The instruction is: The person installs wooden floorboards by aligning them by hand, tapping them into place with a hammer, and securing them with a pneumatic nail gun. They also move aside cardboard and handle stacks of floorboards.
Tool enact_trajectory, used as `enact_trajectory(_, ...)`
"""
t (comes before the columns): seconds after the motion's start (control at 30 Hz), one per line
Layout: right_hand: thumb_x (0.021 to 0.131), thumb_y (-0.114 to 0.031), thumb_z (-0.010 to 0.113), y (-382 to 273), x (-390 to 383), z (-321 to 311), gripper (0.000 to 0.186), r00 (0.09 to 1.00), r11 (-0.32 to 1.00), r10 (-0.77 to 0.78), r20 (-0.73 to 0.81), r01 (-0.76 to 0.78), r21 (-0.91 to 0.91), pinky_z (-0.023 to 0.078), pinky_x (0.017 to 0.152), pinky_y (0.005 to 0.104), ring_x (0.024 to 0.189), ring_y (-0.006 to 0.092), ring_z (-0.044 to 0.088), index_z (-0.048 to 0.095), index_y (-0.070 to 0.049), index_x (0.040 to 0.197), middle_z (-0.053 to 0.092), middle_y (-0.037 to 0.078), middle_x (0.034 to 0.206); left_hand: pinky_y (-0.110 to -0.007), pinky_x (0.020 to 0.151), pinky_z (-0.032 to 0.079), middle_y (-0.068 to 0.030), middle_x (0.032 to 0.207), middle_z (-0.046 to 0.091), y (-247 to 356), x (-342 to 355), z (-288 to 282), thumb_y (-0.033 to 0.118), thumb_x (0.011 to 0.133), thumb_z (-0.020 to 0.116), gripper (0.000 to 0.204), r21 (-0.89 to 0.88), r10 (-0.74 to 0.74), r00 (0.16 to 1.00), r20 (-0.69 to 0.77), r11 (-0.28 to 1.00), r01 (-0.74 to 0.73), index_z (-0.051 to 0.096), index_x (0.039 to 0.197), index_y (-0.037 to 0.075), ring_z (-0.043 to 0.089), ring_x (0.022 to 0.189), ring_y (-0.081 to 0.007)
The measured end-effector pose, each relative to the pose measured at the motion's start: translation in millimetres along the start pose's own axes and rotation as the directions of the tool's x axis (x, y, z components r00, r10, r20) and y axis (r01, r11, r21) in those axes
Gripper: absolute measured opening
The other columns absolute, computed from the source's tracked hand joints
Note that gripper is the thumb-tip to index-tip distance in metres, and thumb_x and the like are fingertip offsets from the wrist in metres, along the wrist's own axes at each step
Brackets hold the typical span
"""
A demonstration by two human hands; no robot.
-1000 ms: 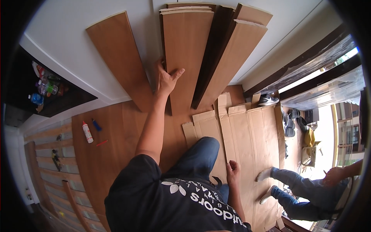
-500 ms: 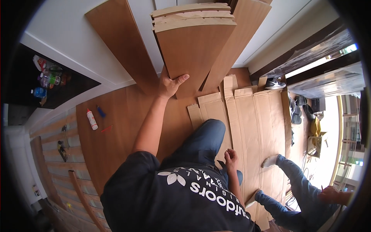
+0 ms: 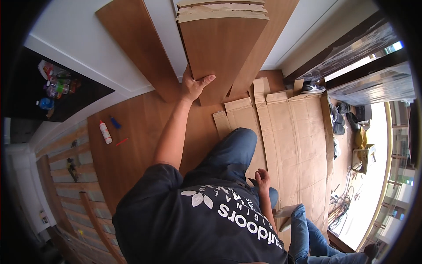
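Note:
A stack of brown wood floorboards (image 3: 220,53) stands on end against the white wall, pale tongue-and-groove ends at the top. My left hand (image 3: 193,86) grips its left edge low down, thumb across the front face and fingers hidden behind. My right hand (image 3: 262,177) is closed beside my right thigh, its fingers curled; whether anything is inside them is hidden. A dark piece shows next to it, too small to make out. Leaning on the wall are another board (image 3: 136,48) to the left and a further board (image 3: 263,48) behind the stack.
A white glue bottle (image 3: 105,133), a blue tool (image 3: 115,122) and a red stick (image 3: 122,141) lie on the laid floor (image 3: 132,167). Flattened cardboard (image 3: 294,145) covers the right side. Wooden battens (image 3: 74,170) run at left. Another person's legs (image 3: 303,233) are at lower right, near cables (image 3: 342,204).
The other person's legs have shifted left and down, closer to me. My view has tilted slightly, so the boards sit higher. My left hand keeps its hold on the stack.

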State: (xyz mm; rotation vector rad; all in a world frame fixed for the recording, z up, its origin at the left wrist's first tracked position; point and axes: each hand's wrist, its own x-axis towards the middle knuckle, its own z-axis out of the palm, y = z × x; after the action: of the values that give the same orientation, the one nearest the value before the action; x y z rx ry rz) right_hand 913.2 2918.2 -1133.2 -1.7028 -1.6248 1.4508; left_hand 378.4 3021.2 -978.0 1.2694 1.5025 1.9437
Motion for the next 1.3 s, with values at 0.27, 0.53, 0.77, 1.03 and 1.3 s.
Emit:
enact_trajectory(0.27,0.098,-0.021,0.073,11.5,-1.2,7.0,0.037,0.999,0.998,0.025,0.020,-0.026,0.053,0.055,0.090,0.0327,0.099,0.0198,0.070,0.064,0.003,0.125,0.073,0.014,0.107,-0.035,0.091,0.056,-0.0078,0.112,0.070,0.0,1.9,0.6,0.038,0.081,0.092,0.066,0.040,0.030,0.999,-0.037,0.999,-0.029,0.060,0.124,0.000,0.066,0.103,-0.0196)
enact_trajectory(0.53,0.098,-0.019,0.073,13.2,4.9,3.7,0.036,0.999,0.997,0.025,0.047,-0.028,0.065,0.054,0.085,0.0301,0.093,0.0167,0.067,0.063,0.003,0.125,0.071,0.010,0.102,-0.035,0.090,0.056,-0.0088,0.111,0.070,-1.3,-1.9,5.2,0.040,0.081,0.092,0.067,0.081,0.064,0.996,-0.064,0.995,-0.059,0.060,0.123,-0.001,0.066,0.102,-0.0199)
enact_trajectory(0.77,0.097,-0.016,0.073,19.5,4.3,-0.4,0.035,0.999,0.999,0.011,0.034,-0.012,0.041,0.055,0.082,0.0289,0.089,0.0145,0.066,0.063,0.005,0.124,0.069,0.008,0.099,-0.035,0.090,0.056,-0.0087,0.112,0.070,-2.0,4.2,9.4,0.040,0.081,0.092,0.066,0.087,0.089,0.994,-0.070,0.993,-0.083,0.061,0.122,0.000,0.067,0.102,-0.0204)
enact_trajectory(1.03,0.097,-0.014,0.071,19.8,-5.6,1.2,0.033,0.999,1.000,-0.002,0.050,0.003,-0.026,0.055,0.082,0.0284,0.089,0.0145,0.066,0.063,0.004,0.123,0.070,0.008,0.099,-0.036,0.088,0.056,-0.0074,0.107,0.072,-22.4,32.9,-3.7,0.041,0.083,0.090,0.058,0.088,0.099,0.989,-0.108,0.992,-0.089,0.065,0.117,0.001,0.067,0.100,-0.0200)
enact_trajectory(1.3,0.097,-0.017,0.070,30.7,-26.5,-8.3,0.031,0.997,0.991,0.005,-0.079,-0.016,-0.131,0.058,0.085,0.0354,0.093,0.0237,0.074,0.065,0.001,0.122,0.075,0.016,0.102,-0.036,0.089,0.053,-0.0075,0.106,0.073,-34.6,81.9,2.4,0.039,0.088,0.086,0.051,0.085,0.044,0.993,-0.107,0.996,-0.035,0.068,0.114,-0.001,0.066,0.099,-0.0215)
